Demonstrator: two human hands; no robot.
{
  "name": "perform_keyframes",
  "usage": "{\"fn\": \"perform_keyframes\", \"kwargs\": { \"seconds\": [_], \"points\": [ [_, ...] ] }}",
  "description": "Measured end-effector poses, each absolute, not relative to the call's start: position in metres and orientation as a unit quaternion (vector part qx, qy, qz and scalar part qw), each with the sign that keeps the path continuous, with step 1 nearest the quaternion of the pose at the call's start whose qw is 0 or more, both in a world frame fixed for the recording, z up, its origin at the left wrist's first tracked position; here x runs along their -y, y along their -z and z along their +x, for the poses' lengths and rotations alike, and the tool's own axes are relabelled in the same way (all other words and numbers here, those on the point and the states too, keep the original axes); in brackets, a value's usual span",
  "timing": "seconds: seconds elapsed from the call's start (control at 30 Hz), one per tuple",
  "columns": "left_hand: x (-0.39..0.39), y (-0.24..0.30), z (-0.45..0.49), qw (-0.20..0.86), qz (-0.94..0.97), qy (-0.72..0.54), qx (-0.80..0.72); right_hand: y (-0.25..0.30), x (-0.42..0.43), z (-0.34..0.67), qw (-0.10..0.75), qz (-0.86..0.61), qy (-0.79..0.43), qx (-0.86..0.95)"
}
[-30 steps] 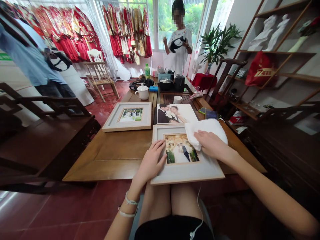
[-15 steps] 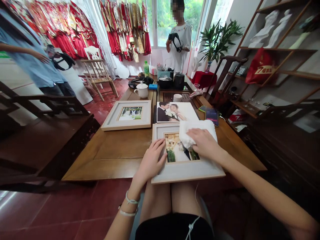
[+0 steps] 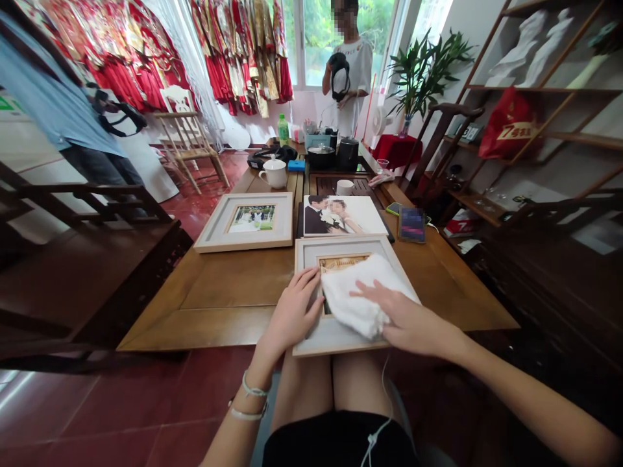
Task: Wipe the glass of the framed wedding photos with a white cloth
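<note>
A picture frame (image 3: 311, 340) with a pale wooden edge and a grey mat lies flat at the table's front edge. My left hand (image 3: 298, 308) rests on its left side, fingers stretched out, holding nothing. My right hand (image 3: 394, 311) has a white cloth (image 3: 348, 295), pressed flat on the frame with fingers spread over it. The cloth covers most of the photo; only its top strip and part of its left side show. Behind this frame lies a wedding photo panel (image 3: 363, 217). A second framed photo (image 3: 214, 237) sits to the left.
On the wooden table (image 3: 219, 292) are a phone (image 3: 412, 225), a white teapot (image 3: 275, 174), a cup (image 3: 345, 187) and a black pot (image 3: 321, 157). A person (image 3: 360, 71) stands beyond it; another person (image 3: 63, 110) is at left. Dark chairs flank the table.
My right hand has moved the cloth down and left, from the frame's upper right across the photo. The left hand stays in place. The person at the back has raised the black headset.
</note>
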State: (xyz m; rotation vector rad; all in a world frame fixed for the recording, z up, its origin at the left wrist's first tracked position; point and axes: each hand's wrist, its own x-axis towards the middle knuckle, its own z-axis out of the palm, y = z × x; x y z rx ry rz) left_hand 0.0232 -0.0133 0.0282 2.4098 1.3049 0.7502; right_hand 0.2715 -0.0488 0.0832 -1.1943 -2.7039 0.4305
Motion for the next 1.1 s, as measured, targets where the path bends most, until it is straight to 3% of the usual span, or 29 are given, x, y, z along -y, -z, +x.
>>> {"fn": "perform_keyframes", "kwargs": {
  "seconds": [0.17,0.37,0.6,0.77,0.97,1.1],
  "points": [
    [0.013,-0.029,0.023,0.149,0.839,-0.258,-0.455,-0.084,0.08,0.264,0.042,-0.419,-0.084,0.903],
    [0.012,-0.028,0.022,0.147,0.843,-0.263,-0.446,-0.067,-0.005,0.287,0.068,-0.531,0.063,0.842],
    [0.012,-0.028,0.022,0.154,0.838,-0.269,-0.448,-0.07,-0.061,0.305,0.131,-0.512,0.013,0.849],
    [0.011,-0.028,0.023,0.151,0.842,-0.27,-0.443,-0.072,-0.01,0.292,0.102,-0.434,-0.062,0.893],
    [0.013,-0.028,0.023,0.15,0.841,-0.277,-0.441,-0.123,0.072,0.294,0.015,-0.387,-0.23,0.893],
    [0.013,-0.028,0.022,0.147,0.84,-0.275,-0.444,-0.134,0.101,0.296,-0.002,-0.412,-0.225,0.883]
  ]
}}
